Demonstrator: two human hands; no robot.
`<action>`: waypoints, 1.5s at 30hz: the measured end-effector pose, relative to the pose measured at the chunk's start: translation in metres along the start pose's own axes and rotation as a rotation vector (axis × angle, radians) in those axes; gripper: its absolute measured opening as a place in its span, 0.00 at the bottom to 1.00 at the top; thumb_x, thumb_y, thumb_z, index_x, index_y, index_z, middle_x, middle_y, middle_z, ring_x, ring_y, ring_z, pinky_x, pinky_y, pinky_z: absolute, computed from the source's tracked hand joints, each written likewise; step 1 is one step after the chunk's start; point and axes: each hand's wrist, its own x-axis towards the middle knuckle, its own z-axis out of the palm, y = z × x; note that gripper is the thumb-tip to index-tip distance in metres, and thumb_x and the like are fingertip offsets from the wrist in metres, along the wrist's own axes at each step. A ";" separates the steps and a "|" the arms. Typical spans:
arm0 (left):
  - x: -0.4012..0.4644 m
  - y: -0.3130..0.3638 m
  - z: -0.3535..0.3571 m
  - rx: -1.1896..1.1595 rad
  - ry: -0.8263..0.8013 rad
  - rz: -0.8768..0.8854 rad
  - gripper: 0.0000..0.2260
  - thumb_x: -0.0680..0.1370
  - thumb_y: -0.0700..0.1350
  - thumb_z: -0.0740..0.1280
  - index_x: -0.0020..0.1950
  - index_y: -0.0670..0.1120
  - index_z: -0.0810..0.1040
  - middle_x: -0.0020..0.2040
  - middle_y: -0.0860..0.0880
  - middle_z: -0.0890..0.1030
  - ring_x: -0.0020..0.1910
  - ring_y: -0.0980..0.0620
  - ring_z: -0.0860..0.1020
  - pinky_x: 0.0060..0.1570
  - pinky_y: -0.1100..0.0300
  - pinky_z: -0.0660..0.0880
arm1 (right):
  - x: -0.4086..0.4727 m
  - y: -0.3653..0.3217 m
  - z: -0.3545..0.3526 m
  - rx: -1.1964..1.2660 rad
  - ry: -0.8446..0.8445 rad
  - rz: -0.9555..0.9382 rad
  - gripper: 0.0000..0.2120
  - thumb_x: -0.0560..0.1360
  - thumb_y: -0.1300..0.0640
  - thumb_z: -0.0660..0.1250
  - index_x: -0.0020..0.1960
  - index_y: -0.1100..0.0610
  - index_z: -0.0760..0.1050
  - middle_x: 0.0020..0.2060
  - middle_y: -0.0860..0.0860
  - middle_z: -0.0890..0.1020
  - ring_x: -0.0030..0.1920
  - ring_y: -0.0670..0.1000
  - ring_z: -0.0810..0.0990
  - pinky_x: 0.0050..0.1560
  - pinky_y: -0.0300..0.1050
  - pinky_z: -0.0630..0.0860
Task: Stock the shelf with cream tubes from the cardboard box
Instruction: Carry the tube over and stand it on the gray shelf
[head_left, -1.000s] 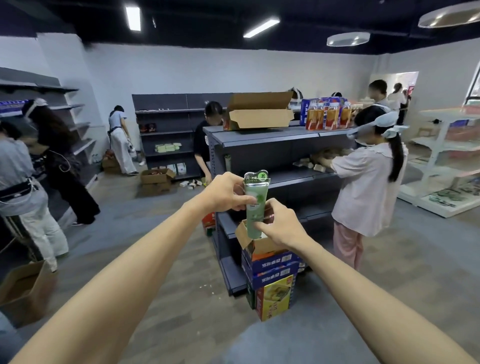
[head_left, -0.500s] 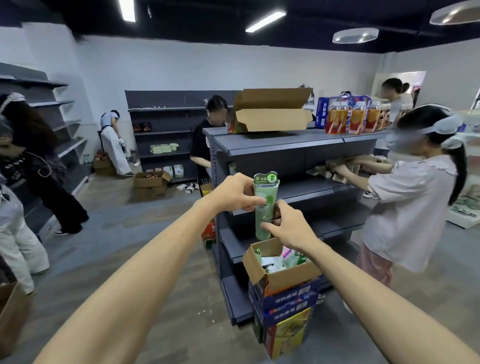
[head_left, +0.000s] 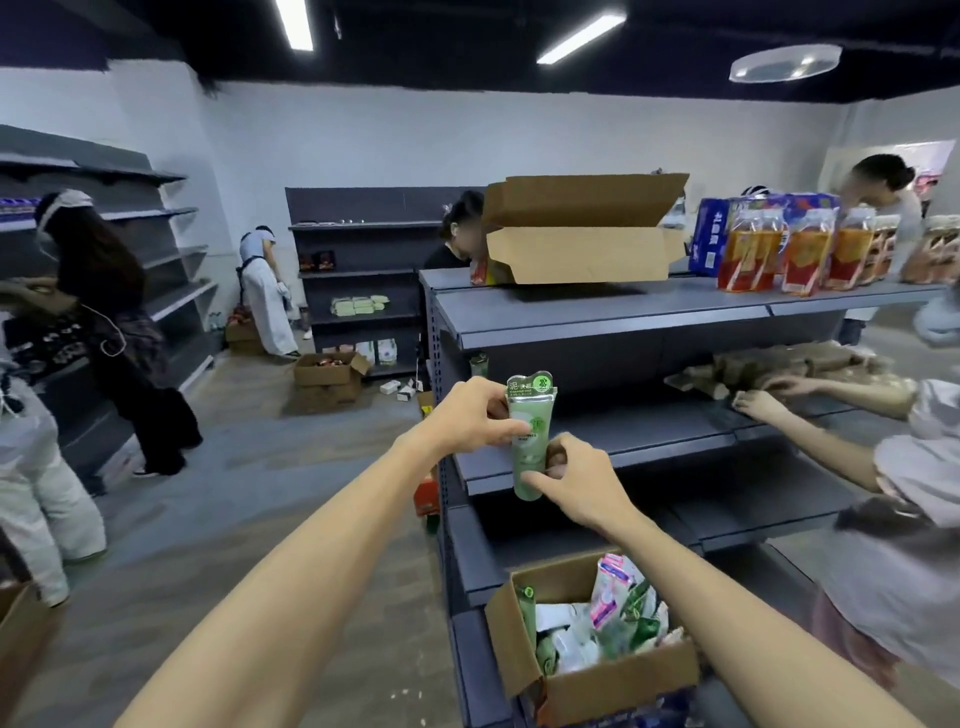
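Note:
I hold a pale green cream tube (head_left: 531, 426) upright in front of the grey shelf unit (head_left: 597, 317). My left hand (head_left: 470, 415) pinches its upper part from the left. My right hand (head_left: 571, 480) grips its lower end, the cap, from the right. The tube is level with the left end of the middle shelf board (head_left: 597, 447). Below, an open cardboard box (head_left: 582, 686) holds several more tubes and packets. One small green tube (head_left: 478, 365) stands at the back left of the shelf.
Another person (head_left: 893, 545) at the right reaches both hands onto the same shelf. An open cardboard box (head_left: 582, 254) and bagged goods (head_left: 800, 254) sit on the top board. Other people work at the shelves on the left and at the far wall. Boxes lie on the floor.
I have come closer to the shelf unit, so it and the box of tubes look larger. Both hands kept hold of the tube, now nearer the middle shelf board.

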 end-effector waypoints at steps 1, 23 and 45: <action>0.017 -0.006 0.002 0.012 0.004 -0.014 0.05 0.74 0.47 0.74 0.48 0.48 0.84 0.42 0.49 0.86 0.41 0.53 0.85 0.44 0.53 0.83 | 0.018 0.009 -0.001 -0.009 -0.010 -0.015 0.14 0.70 0.48 0.75 0.49 0.52 0.75 0.40 0.45 0.82 0.42 0.46 0.79 0.40 0.37 0.72; 0.185 -0.187 0.074 0.090 0.205 -0.244 0.09 0.74 0.51 0.74 0.51 0.50 0.84 0.43 0.55 0.86 0.42 0.60 0.82 0.49 0.57 0.79 | 0.236 0.136 0.097 0.010 -0.212 0.058 0.12 0.71 0.50 0.73 0.47 0.52 0.73 0.39 0.47 0.82 0.41 0.50 0.82 0.47 0.53 0.80; 0.300 -0.355 0.084 0.183 0.364 -0.200 0.09 0.74 0.49 0.74 0.37 0.50 0.77 0.35 0.53 0.81 0.42 0.49 0.83 0.40 0.62 0.72 | 0.400 0.207 0.215 -0.121 -0.165 -0.056 0.16 0.75 0.50 0.71 0.56 0.59 0.75 0.51 0.55 0.82 0.51 0.59 0.80 0.41 0.43 0.65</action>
